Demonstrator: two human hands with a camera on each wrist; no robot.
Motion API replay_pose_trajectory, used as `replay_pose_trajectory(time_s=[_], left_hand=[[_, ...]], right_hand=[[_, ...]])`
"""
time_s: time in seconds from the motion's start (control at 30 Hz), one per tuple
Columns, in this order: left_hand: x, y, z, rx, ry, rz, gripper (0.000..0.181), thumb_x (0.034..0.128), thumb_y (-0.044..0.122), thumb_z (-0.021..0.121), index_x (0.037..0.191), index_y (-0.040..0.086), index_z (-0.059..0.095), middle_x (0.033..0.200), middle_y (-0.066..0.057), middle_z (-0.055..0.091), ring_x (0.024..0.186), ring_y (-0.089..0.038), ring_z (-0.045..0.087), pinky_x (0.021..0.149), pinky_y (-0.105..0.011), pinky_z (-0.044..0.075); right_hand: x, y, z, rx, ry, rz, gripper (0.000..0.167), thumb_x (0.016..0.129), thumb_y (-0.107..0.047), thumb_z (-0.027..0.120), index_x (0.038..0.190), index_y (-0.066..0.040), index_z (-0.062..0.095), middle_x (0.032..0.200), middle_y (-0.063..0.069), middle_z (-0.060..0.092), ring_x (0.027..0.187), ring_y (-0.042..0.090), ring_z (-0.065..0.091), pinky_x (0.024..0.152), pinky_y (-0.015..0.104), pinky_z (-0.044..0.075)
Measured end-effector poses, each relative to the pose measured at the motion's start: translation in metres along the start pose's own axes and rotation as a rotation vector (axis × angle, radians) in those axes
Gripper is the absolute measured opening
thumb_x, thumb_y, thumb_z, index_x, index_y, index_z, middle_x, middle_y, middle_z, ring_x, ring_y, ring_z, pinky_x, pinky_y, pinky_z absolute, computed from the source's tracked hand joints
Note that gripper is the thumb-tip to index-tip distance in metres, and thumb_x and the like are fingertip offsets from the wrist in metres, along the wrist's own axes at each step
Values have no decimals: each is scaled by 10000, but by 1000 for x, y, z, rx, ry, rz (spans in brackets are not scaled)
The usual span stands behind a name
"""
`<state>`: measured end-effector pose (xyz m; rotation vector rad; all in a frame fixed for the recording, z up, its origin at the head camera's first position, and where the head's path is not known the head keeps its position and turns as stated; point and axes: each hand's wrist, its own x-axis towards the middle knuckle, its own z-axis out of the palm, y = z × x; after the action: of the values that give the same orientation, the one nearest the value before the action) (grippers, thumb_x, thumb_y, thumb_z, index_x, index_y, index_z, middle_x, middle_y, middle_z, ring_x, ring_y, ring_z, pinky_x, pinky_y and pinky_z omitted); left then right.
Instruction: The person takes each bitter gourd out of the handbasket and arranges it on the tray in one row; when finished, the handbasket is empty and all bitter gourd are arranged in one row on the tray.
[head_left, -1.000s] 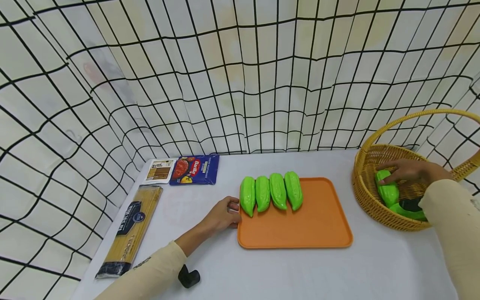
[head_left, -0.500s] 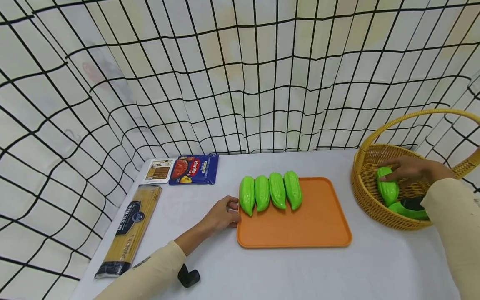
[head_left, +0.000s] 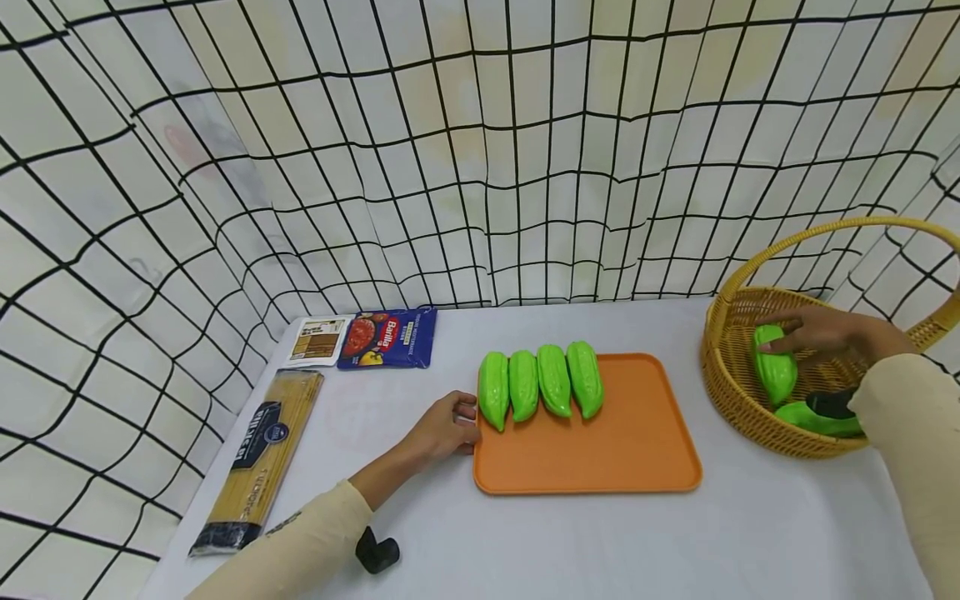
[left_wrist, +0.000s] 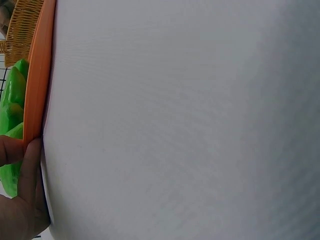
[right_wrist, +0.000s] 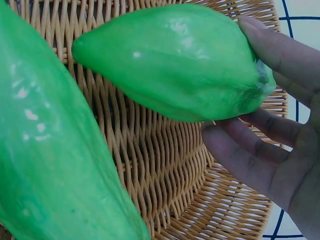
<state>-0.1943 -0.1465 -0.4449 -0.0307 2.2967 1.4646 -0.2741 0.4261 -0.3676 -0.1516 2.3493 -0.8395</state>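
Observation:
In the head view my left hand (head_left: 444, 431) is at the left rim of an orange tray (head_left: 637, 450). Its thumb and fingers pinch the tray's edge (left_wrist: 38, 90) in the left wrist view. Several glossy green model fruits (head_left: 555, 382), long and pointed, lie side by side on the tray's back left part. My right hand (head_left: 821, 333) reaches into a wicker basket (head_left: 723, 392). Thumb and fingertips hold the stem end of another green model fruit (right_wrist: 170, 62), its pointed end facing away from the palm. A further green model fruit (right_wrist: 55, 150) lies beside it in the basket.
The basket's tall arched handle (head_left: 847, 227) rises over my right hand. A spaghetti pack (head_left: 262, 458), a blue Barilla pouch (head_left: 387, 338) and a white-and-brown packet (head_left: 318, 342) lie at left. A small black object (head_left: 377, 552) sits near my left sleeve. Black-gridded cloth walls (head_left: 510, 150) enclose the table.
My right hand and the fruit in it have shifted slightly up and back within the basket. The left hand stays at the tray's edge.

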Motion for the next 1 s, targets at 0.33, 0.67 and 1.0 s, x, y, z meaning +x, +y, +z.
replay_pose_trajectory(time_s=[0.33,0.67,1.0], left_hand=[[0,0,0,8,0,0,615,813,13,712,1386,11,490,1206,-134,562,992,-217,637,762,-326,632],[-1,0,0,-6,5,3,619,810,4,713,1386,9,487,1206,-138,556,989,-221,635,751,-332,631],[1,-1,0,1,5,6,608,806,5,704,1376,3,494,1200,-139,563,980,-215,641,753,-331,633]], right_hand=[[-2,-2,-1,8,22,-32,798,1004,-337,590,1540,81,174,1486,460,216,1247,468,528,987,545,547],[-11,-12,0,-16,38,-99,764,996,-329,599,1544,47,222,1527,426,190,1353,597,345,965,523,566],[-18,-22,3,-34,62,-122,759,993,-339,604,1555,16,239,1516,462,129,1353,648,281,955,538,567]])
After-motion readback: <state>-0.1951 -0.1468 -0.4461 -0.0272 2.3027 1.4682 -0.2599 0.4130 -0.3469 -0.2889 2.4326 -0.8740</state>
